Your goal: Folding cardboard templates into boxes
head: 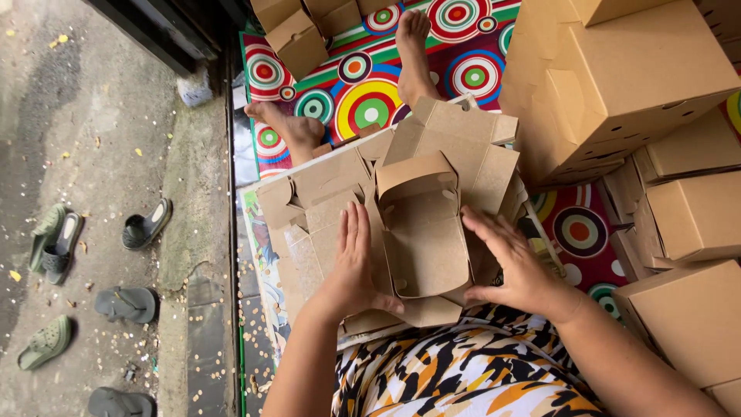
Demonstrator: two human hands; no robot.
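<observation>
Hands flank a half-folded brown carton [423, 232] at the centre of the frame. Left hand [351, 266] lies flat with fingers straight and spread against the carton's left wall, thumb tucked under its lower edge. Right hand [513, 262] presses open-palmed against the right wall, fingers fanned, nothing pinched. The carton stands on a stack of flat blanks [316, 201] resting over the person's lap, its lid flap raised toward the top of the frame. Finished boxes [617, 77] pile up at the upper right and down the right edge. A mat [370, 100] with coloured rings lies beneath, with two bare feet [413, 54] at top centre. Sandals [127, 305] are scattered on the concrete at left.
</observation>
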